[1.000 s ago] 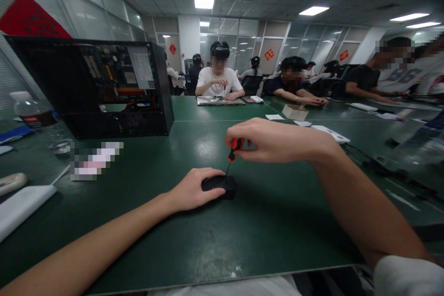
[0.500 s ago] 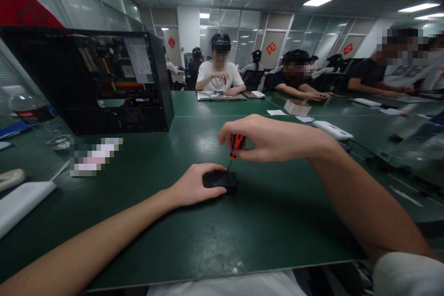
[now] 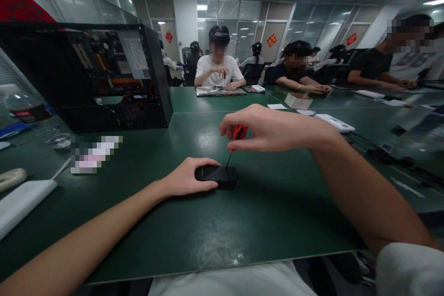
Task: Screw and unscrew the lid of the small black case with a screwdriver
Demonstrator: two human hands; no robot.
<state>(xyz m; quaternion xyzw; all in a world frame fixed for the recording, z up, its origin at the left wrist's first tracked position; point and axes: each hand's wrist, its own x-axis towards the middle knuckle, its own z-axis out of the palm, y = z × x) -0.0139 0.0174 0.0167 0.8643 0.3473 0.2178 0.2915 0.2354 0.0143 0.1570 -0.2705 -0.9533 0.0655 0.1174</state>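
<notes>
A small flat black device [image 3: 219, 175] lies on the green table [image 3: 243, 222] in front of me. My left hand [image 3: 185, 176] wraps round its left end and holds it down. My right hand [image 3: 267, 128] hovers just above, fingers pinched on the orange-and-black handle of a small screwdriver [image 3: 235, 139]. The thin shaft points down and its tip touches the top of the black device near the right end.
An open black computer case [image 3: 93, 78] stands at the back left, a water bottle [image 3: 33, 115] beside it. White flat items [image 3: 21, 201] lie at the left edge. Other people sit working across the table; a small cardboard box [image 3: 297, 100] and white device [image 3: 336, 123] lie beyond.
The view has shifted slightly, so both hands and the device sit a little higher in frame. My left hand uncovers more of the device; the screwdriver stays on it.
</notes>
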